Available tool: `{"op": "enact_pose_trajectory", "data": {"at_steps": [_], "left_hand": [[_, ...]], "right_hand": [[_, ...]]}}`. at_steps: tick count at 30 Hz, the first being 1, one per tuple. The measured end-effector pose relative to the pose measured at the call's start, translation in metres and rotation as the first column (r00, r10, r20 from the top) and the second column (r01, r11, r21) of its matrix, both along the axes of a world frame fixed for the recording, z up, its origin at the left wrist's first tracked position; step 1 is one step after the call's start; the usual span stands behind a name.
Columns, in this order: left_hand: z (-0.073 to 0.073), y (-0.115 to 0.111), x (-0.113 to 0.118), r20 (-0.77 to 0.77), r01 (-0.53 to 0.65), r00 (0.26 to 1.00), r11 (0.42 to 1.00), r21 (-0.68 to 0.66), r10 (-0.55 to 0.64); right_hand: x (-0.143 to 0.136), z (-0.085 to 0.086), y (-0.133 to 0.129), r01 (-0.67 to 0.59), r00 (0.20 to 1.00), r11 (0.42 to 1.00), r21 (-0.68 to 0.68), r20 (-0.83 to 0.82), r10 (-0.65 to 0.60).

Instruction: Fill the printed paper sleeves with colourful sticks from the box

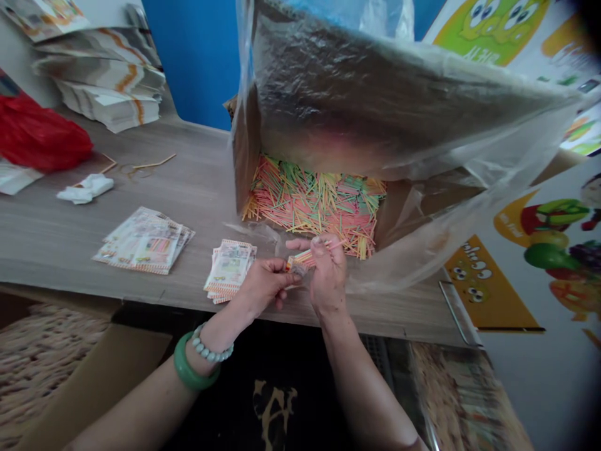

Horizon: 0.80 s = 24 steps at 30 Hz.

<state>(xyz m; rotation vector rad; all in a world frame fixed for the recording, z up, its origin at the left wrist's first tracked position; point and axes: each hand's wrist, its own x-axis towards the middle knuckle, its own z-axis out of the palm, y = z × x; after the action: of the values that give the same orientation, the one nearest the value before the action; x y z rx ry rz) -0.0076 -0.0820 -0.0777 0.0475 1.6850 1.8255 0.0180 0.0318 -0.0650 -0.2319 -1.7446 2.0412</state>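
Observation:
My left hand (268, 282), with a green bangle and a beaded bracelet on its wrist, pinches a small printed packet (298, 268) at its edge. Several thin coloured sticks (307, 257) lie between the fingers and thumb of my right hand (327, 269), their lower ends at the packet. Just beyond both hands, a plastic-lined cardboard box (244, 144) lies open towards me, with many pink, yellow and green sticks (319, 200) inside. Beside my left hand is a small pile of printed packets (230, 269).
Further left lies a larger pile of packets (148, 241). Behind it are a crumpled white tissue (85, 188), a red plastic bag (42, 134) and stacked bundles (106, 78). Clear plastic from the box hangs over the table (197, 188) at the right.

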Motion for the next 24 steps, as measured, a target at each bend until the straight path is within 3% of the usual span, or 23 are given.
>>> {"op": "enact_pose_trajectory", "data": {"at_steps": [4, 7, 12, 19, 24], "left_hand": [[-0.002, -0.001, 0.0, 0.0, -0.011, 1.0, 1.0, 0.009, 0.011], [-0.004, -0.002, -0.001, -0.083, 0.048, 0.996, 0.998, 0.045, -0.044], [-0.005, 0.001, -0.013, -0.345, 0.138, 0.934, 0.985, 0.108, -0.093], [-0.008, 0.027, -0.03, -0.152, 0.09, 0.987, 0.942, 0.324, -0.043], [-0.008, 0.034, -0.031, -0.052, 0.037, 0.998, 0.922, 0.385, -0.019]], "right_hand": [[0.001, -0.004, 0.007, -0.165, 0.982, 0.986, -0.005, 0.094, 0.165], [0.001, -0.005, 0.01, -0.298, 0.95, 0.952, 0.073, 0.121, 0.289], [-0.007, -0.007, 0.016, -0.312, 0.949, 0.929, 0.199, 0.1, 0.298], [-0.03, -0.005, 0.041, -0.215, 0.975, 0.972, 0.096, 0.071, 0.209], [-0.035, -0.003, 0.054, -0.195, 0.98, 0.975, 0.102, 0.059, 0.19]]}}
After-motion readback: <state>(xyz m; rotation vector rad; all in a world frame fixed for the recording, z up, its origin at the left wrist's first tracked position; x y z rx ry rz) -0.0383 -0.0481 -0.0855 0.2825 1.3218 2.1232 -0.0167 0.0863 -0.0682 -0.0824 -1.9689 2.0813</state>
